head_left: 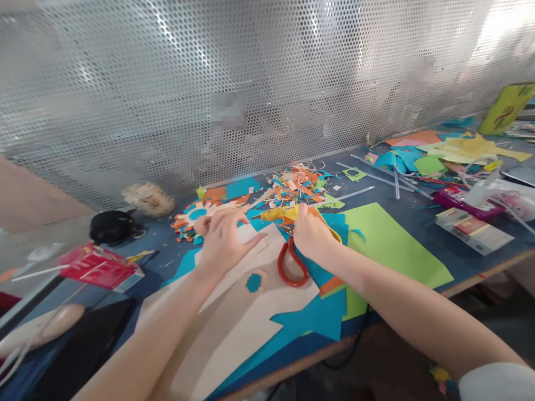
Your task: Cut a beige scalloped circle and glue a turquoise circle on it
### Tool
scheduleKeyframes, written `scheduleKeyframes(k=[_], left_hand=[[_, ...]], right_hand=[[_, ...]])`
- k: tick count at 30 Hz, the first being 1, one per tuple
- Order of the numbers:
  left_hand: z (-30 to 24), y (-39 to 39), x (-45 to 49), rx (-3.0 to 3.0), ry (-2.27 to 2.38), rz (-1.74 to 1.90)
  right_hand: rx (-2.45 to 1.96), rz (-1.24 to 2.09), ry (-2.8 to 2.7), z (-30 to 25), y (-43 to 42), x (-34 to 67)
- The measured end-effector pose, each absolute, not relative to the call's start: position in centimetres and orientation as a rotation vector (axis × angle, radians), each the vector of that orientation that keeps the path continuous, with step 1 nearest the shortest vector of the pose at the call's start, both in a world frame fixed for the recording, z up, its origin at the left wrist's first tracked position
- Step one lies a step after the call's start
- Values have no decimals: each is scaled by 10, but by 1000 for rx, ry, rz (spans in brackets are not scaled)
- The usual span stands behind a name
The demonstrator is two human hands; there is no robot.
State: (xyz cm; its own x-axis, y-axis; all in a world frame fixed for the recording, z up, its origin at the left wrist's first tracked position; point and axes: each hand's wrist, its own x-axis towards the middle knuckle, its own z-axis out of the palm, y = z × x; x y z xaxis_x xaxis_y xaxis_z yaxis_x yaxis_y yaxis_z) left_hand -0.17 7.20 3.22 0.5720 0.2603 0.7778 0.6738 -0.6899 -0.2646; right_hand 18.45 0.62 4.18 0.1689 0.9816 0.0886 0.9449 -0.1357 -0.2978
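Observation:
My right hand (311, 231) is wrapped round a yellow hot glue gun (278, 213), its nozzle pointing left toward my other hand. My left hand (223, 239) is spread above the cream paper (234, 328), thumb stretched out; whether a small piece touches its hidden fingertips cannot be made out. Just behind it lies a layered paper flower (198, 214) with a blue centre and fringed orange edge. Below my right hand rest red-handled scissors (281, 273), blades partly hidden. A small cream-rimmed blue paper disc (253, 282) sits on the cream paper.
Paper scraps (296, 184) are heaped behind my hands. Green sheets (388, 245) and blue paper (321, 317) lie at right. Clear glue sticks (355, 193), a purple glue gun (463, 203), and a small box (472, 229) are farther right. A red carton (94, 267) stands left.

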Motion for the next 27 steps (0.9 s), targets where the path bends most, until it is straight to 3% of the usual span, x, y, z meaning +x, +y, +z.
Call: scheduleKeyframes(k=[4,27], left_hand=[[23,71,4,-2069,-486,-835],[6,87,6,-2005,-614,-925]], right_hand=[[-2155,214,-1865,43,6,186],[-2156,263,-1874,46,5,184]])
